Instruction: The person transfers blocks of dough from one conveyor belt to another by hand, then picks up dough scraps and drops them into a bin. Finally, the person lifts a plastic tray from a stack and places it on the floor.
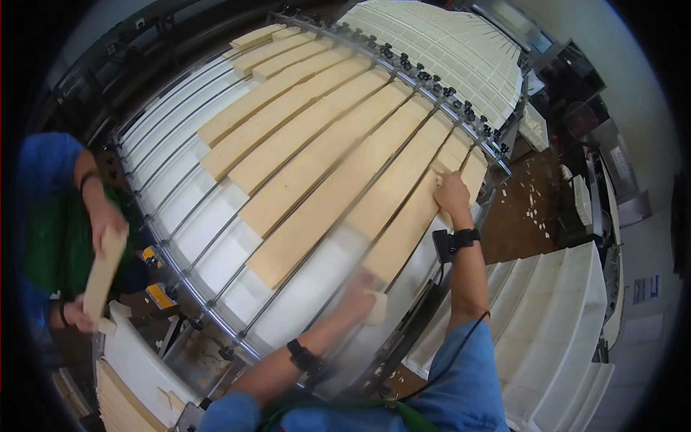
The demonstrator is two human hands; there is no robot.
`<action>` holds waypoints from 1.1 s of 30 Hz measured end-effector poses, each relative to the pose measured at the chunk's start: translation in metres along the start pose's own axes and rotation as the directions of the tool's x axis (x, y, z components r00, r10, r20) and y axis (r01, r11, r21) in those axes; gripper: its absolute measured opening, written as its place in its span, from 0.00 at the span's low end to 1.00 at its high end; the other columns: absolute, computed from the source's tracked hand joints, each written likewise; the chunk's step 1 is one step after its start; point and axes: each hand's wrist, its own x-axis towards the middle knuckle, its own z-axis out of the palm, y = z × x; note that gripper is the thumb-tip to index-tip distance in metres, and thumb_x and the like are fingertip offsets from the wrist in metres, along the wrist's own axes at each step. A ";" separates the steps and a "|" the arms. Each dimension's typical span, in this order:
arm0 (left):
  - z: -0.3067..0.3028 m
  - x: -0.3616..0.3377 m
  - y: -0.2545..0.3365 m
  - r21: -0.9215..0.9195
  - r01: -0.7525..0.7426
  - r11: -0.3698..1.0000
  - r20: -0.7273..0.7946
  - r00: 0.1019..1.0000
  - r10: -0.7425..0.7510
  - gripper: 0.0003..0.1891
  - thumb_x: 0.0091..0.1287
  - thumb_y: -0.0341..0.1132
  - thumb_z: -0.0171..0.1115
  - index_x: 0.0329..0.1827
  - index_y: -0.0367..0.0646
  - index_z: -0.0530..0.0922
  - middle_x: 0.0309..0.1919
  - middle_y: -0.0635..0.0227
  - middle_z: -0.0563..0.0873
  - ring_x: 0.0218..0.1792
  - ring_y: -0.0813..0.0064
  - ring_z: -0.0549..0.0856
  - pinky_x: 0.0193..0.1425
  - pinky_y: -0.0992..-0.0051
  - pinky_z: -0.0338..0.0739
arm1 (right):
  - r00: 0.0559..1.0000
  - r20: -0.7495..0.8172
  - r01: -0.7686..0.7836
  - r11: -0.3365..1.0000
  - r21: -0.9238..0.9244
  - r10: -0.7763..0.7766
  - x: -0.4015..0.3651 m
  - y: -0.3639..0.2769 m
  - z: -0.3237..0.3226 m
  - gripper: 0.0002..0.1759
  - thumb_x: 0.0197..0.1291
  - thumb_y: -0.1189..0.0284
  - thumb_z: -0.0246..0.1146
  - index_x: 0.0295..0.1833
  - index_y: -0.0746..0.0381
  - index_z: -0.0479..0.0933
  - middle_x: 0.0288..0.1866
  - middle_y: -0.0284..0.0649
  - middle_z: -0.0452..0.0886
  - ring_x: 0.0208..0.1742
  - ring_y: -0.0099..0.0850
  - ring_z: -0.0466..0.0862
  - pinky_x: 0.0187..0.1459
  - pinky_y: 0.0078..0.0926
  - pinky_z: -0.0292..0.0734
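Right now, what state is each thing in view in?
Tan strips: lying side by side in lanes
Left grip: motion-blurred, at a pale piece
Right grip: fingers bent, at the tan strips
White bed: partly covered
Co-worker's strip: tilted, held in both hands
Floor: littered with pale scraps
Black knobs: tightness unclear

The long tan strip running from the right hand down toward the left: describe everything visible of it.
The long tan strip is flat, narrow and smooth-looking; its material, perhaps dough or wood, is unclear. It lies lengthwise on a white surface beside a similar strip, with a dark line between them. The right hand is at its upper part, seemingly touching it. Blur near the left hand hides whether that touches its lower end.
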 end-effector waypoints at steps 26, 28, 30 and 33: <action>-0.004 -0.022 0.015 0.010 0.010 1.000 -0.031 0.999 -0.009 0.28 0.63 0.26 0.55 0.69 0.38 0.65 0.63 0.46 0.77 0.64 0.46 0.80 0.71 0.57 0.73 | 0.953 -0.100 0.242 0.920 -0.309 -0.285 0.038 0.020 0.014 0.05 0.65 0.73 0.64 0.43 0.55 0.85 0.48 0.43 0.80 0.39 0.43 0.90 0.36 0.41 0.84; -0.004 -0.019 0.012 0.032 0.017 0.999 -0.036 0.999 -0.016 0.28 0.62 0.26 0.55 0.69 0.37 0.64 0.62 0.45 0.76 0.65 0.47 0.78 0.73 0.57 0.71 | 0.960 -0.080 0.230 0.918 -0.323 -0.268 0.038 0.019 0.012 0.07 0.63 0.73 0.65 0.44 0.54 0.87 0.49 0.42 0.81 0.38 0.42 0.90 0.37 0.40 0.84; -0.004 -0.018 0.011 0.022 0.005 1.000 -0.035 0.999 -0.004 0.29 0.62 0.26 0.56 0.68 0.37 0.64 0.62 0.44 0.76 0.66 0.47 0.77 0.73 0.57 0.70 | 0.972 -0.173 0.133 0.980 -0.151 -0.158 0.032 0.022 0.007 0.09 0.61 0.72 0.69 0.47 0.56 0.87 0.48 0.44 0.83 0.40 0.42 0.90 0.37 0.40 0.84; -0.004 -0.014 0.004 0.032 -0.026 0.999 -0.027 0.999 0.027 0.30 0.61 0.26 0.57 0.69 0.36 0.64 0.61 0.43 0.75 0.67 0.46 0.76 0.74 0.58 0.69 | 0.847 -0.529 0.051 0.982 0.181 0.054 0.022 0.040 -0.008 0.11 0.64 0.69 0.71 0.49 0.60 0.85 0.42 0.42 0.84 0.36 0.35 0.88 0.34 0.33 0.80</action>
